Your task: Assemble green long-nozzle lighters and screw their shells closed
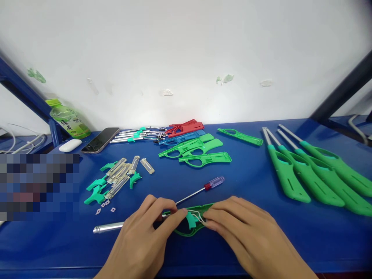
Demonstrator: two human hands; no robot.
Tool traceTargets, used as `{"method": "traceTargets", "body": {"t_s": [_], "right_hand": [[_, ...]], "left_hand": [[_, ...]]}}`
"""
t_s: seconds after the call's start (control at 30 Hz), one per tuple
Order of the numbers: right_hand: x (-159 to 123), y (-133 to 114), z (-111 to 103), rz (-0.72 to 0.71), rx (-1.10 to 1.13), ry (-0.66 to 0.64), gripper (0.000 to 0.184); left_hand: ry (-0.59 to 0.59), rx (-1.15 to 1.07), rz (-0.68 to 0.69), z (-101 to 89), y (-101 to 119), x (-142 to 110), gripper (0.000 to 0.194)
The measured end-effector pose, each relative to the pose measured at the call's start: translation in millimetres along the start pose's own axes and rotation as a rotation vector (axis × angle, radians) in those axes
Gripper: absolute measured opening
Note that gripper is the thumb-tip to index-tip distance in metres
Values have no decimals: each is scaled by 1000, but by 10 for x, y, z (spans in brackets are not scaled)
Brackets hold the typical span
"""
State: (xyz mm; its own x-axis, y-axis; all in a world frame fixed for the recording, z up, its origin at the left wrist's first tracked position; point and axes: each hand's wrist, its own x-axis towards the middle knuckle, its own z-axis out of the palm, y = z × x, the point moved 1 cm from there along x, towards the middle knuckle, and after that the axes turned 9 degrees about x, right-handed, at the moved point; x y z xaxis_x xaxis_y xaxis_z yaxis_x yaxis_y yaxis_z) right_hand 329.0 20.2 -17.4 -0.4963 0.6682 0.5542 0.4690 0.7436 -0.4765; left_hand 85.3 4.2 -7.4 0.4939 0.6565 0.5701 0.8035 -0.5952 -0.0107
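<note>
A green lighter half-shell (186, 233) lies open at the table's front, its silver metal tube (108, 227) pointing left. Inside it sit a teal trigger (191, 220) and thin white wires (198, 214). My left hand (145, 236) is closed over the shell's tube end, thumb and finger pressed near the trigger. My right hand (244, 228) has its fingers pressed together at the shell's handle end, by the wires; they hide what lies under them. Just behind the shell is a screwdriver (213, 183) with a red and purple handle.
Clear fuel tanks (119, 174), teal triggers (95, 194) and tiny pieces (106, 203) lie at left. Metal tubes with wires (136, 135), a phone (101, 140), a white case (70, 145) and a bottle (69, 120) are behind. Half-shells (206, 158) lie mid-table; several assembled lighters (293, 186) at right.
</note>
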Motion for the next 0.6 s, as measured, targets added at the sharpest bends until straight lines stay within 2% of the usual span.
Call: {"method": "traceTargets", "body": {"t_s": [0.17,0.37,0.5,0.6], "right_hand": [[40,27,-29,23,50,1,27],[171,126,-87,42,12,-197,33],[295,115,-84,-76,-56,-254,29],[358,77,-56,-214,-211,-200,25]], "left_hand": [[1,-11,1,-16,7,-13,50],[-12,22,3,-4,8,-10,50],[-3,20,-5,16,1,-35,45],[-49,27,-3,28,-3,-85,43]]}}
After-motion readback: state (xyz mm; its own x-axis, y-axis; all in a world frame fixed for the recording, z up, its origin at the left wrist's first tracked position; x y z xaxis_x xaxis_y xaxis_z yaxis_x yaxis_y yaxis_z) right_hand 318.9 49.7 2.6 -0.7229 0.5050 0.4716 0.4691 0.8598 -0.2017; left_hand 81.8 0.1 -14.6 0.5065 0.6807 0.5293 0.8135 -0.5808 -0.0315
